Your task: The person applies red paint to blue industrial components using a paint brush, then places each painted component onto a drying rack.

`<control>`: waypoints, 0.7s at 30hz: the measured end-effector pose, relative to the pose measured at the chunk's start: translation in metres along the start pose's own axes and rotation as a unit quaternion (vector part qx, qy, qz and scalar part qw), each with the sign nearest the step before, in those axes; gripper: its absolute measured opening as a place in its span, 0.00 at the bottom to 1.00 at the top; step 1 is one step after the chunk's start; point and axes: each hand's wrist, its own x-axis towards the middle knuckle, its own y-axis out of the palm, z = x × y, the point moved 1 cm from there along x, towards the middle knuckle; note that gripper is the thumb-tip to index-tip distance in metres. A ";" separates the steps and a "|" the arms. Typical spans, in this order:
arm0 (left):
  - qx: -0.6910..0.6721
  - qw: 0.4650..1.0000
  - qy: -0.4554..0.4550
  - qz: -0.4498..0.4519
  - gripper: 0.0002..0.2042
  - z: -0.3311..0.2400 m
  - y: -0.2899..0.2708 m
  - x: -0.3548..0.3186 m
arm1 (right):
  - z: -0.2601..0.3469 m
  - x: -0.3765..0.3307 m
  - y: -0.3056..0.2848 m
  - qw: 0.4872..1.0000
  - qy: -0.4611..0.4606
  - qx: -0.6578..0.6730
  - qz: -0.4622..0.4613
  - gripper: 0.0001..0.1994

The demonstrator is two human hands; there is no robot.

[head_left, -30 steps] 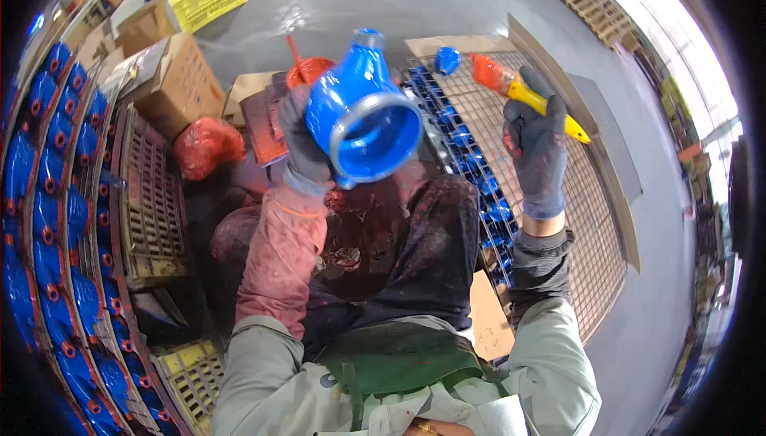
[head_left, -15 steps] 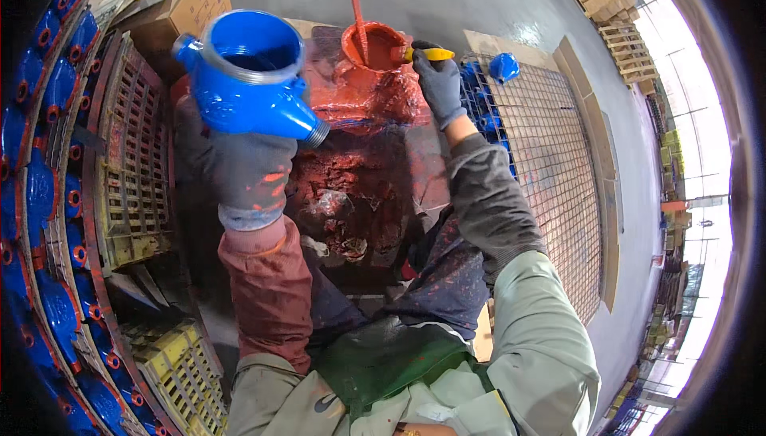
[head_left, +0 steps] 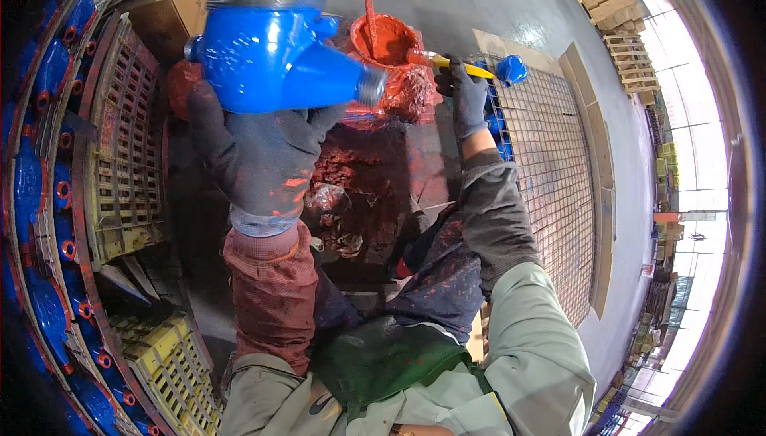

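Observation:
My left hand, in a dark glove smeared with red, grips a glossy blue pipe-fitting body from below. This fitting has a wide round threaded opening at the top and a narrower threaded end pointing right. My right hand, gloved too, holds a paintbrush by its yellow handle. The brush's red bristles are beside the rim of a bucket of red paint. A red-coated stick stands in that bucket.
Blue fittings with red-ringed ends fill racks at the left, beside yellowish plastic crates. A cardboard box stands behind them. At right is a wire-mesh grid with a blue piece on it. Red paint covers the work surface.
The blue fitting has tilted, its wide opening turning from facing me to facing up, and moved slightly right. The brush has come back right from inside the bucket.

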 end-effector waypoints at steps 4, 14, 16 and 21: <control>0.220 0.975 0.011 -0.032 0.42 0.016 -0.003 -0.007 | 0.012 -0.022 -0.006 0.999 -0.013 0.039 -0.006 0.14; 0.787 0.586 0.161 0.110 0.53 0.065 -0.006 -0.023 | 0.101 -0.096 -0.002 0.963 -0.043 0.261 0.046 0.18; 0.814 0.533 0.167 0.159 0.54 0.070 -0.011 -0.023 | 0.123 -0.114 -0.010 0.961 -0.161 0.219 0.054 0.17; 0.817 0.499 0.202 0.206 0.45 0.087 -0.017 -0.020 | 0.147 -0.140 -0.023 0.918 -0.339 0.180 0.095 0.17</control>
